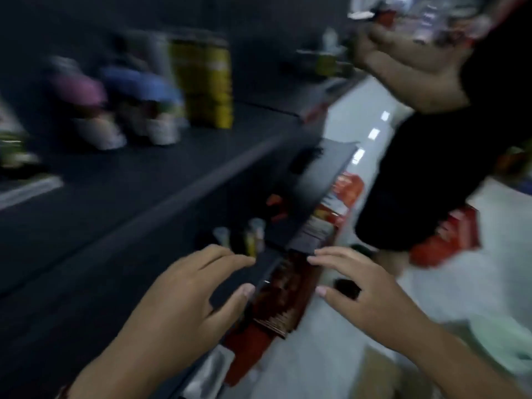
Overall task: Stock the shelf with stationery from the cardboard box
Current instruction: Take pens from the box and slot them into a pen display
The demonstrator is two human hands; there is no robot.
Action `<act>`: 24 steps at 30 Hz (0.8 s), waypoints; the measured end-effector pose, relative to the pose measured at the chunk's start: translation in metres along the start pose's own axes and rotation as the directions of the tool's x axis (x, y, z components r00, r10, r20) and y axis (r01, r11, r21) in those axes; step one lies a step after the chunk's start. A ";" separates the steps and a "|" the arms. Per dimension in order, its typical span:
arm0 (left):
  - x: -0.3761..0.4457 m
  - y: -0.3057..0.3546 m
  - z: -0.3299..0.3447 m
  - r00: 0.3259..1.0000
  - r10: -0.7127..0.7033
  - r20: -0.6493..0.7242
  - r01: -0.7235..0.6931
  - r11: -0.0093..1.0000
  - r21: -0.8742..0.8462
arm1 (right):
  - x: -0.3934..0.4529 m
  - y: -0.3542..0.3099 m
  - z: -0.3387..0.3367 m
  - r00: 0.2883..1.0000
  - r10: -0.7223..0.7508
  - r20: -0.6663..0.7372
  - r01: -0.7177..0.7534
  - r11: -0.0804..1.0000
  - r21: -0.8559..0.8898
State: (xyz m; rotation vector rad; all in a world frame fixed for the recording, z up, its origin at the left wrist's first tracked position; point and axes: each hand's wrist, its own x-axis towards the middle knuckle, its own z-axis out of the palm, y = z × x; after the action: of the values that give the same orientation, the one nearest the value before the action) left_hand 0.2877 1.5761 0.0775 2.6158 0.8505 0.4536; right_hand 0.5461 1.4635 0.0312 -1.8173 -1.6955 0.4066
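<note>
The whole view is blurred by motion. A dark shelf (138, 180) runs from the left edge toward the middle. My left hand (184, 295) hovers over the lower shelf's front edge, fingers spread and holding nothing. My right hand (371, 292) is held out beside it, fingers straight and empty. Between the two hands lies a row of dark red and brown packs (283, 295) on the lower shelf. A corner of the cardboard box (377, 372) shows at the bottom, below my right forearm.
Yellow stacked tins (208, 82) and pink and blue items (115, 102) stand on the upper shelf. Another person in black (426, 174) stands at the right, their hand (408, 56) holding clear packets. Red packs (443, 240) lie on the white floor. A pale green object (501, 338) lies bottom right.
</note>
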 end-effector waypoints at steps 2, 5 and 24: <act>0.038 0.050 0.066 0.988 0.066 0.137 -0.057 0.996 -0.067 | -0.072 0.067 -0.029 0.981 0.179 -0.068 -0.180 0.984 -0.011; 0.068 0.111 0.147 0.943 0.157 0.292 -0.134 0.986 -0.097 | -0.162 0.135 -0.052 0.907 0.412 -0.084 -0.413 0.911 0.001; 0.149 0.362 0.567 0.424 0.338 0.840 -0.291 0.929 -0.227 | -0.461 0.419 -0.036 0.203 0.979 -0.038 -0.897 0.201 0.394</act>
State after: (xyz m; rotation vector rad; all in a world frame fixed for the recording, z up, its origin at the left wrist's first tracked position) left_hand 0.8107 1.2634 -0.2448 2.4305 -0.0303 -0.7725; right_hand 0.8369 1.0102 -0.2837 -2.3427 -0.0001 0.7881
